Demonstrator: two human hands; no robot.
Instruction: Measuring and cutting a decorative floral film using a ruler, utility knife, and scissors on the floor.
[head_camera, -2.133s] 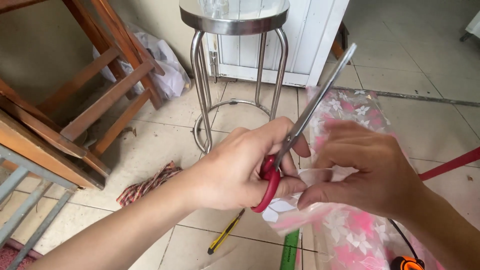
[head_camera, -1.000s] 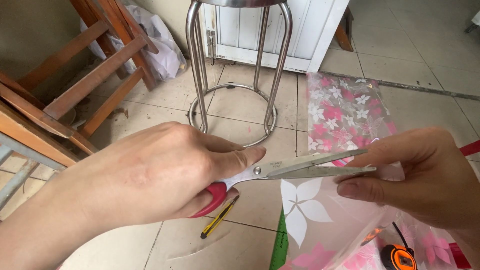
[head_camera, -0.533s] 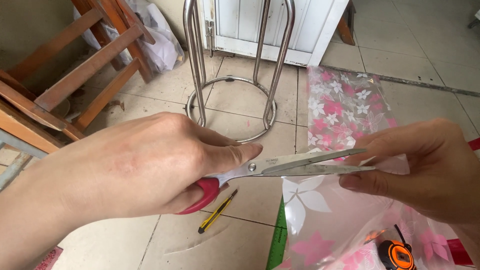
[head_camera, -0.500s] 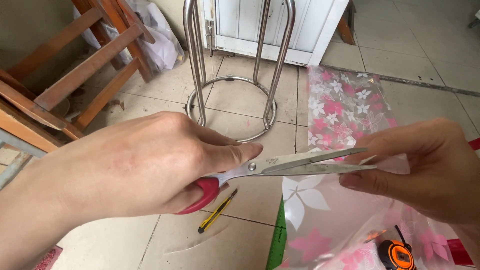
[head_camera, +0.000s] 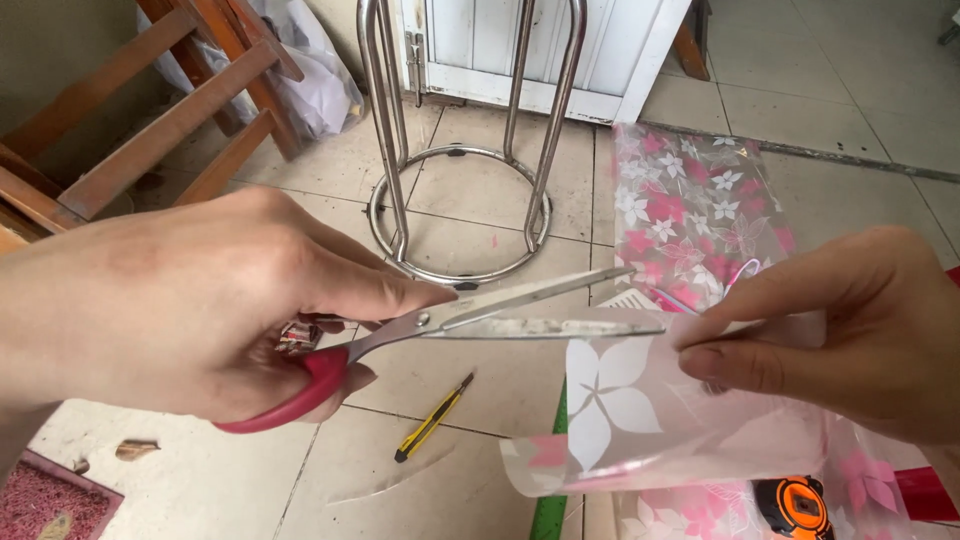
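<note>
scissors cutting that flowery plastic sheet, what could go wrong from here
1. The scissors have their blade tips close to the right hand fingertips pinching the sheet, so a further snip could nick a finger.
2. The sheet is thin, held in the air and pinched at one edge only; it may fold between the blades and tear or cut crooked.
3. A yellow utility knife lies on the tiled floor below, easy to step on.

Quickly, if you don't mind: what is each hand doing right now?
Left hand: closed on the scissors, blades slightly apart.
Right hand: pinching the floral film.
</note>
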